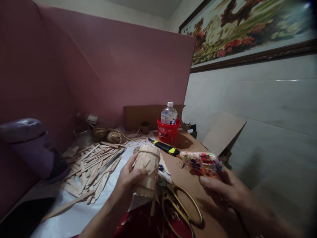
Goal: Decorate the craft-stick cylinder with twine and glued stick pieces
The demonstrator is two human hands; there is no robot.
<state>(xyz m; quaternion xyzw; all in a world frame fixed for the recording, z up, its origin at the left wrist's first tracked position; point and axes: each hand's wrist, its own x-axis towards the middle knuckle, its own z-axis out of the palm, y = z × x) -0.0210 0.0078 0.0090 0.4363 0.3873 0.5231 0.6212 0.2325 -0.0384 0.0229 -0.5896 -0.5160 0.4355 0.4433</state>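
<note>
My left hand (132,177) is wrapped round a small cylinder of upright wooden craft sticks (147,172), bound near its top with a band of twine. The cylinder tilts slightly, and a few small wood pieces stick to its front. In my right hand (218,185) is a glue gun (200,162) with a colourful flowered pattern, its nozzle pointing left toward the cylinder but apart from it. A black and yellow utility knife (164,147) lies just beyond the nozzle. Below and between my hands rest gold-handled scissors (182,208).
Many loose craft sticks (91,168) are piled on the left, with twine balls (114,136) behind them. At the back stands a red bucket (168,132) holding a plastic bottle (169,114). A purple container (33,150) stands far left; a cardboard sheet (224,132) leans on the right wall.
</note>
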